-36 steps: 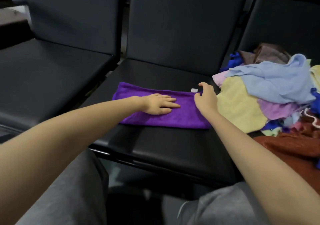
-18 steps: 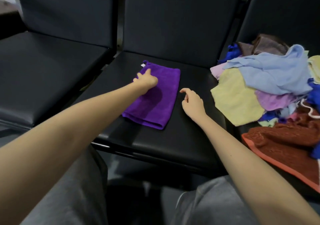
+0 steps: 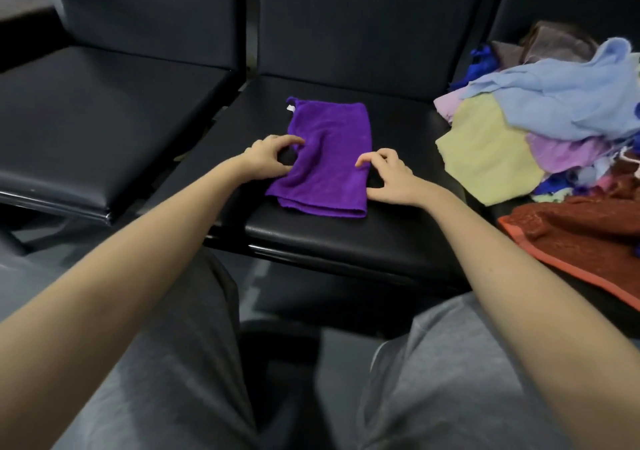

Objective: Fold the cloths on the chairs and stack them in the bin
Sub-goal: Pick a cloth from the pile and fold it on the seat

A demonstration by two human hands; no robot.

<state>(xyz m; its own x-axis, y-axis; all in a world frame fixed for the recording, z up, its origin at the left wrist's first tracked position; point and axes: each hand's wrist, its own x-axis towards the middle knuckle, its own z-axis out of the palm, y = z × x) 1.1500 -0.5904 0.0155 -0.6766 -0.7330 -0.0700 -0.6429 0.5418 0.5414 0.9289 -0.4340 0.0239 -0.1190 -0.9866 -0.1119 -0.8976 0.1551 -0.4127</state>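
— Where's the cloth?
— The purple cloth is folded, lying flat on the seat of the middle chair in front of you. The white tag is at its far left corner.
— My left hand?
— Your left hand is at the cloth's left edge. The fingers are curled and pinch that edge against the thumb, and the fabric is bunched there.
— And the right?
— Your right hand is at the right edge, with curled fingers and the tips touching the cloth. I can't tell if it has a grip.
— The rest?
— The pile of cloths is on the right chair. A yellow cloth lies nearest, and a rust-red cloth hangs over the front.
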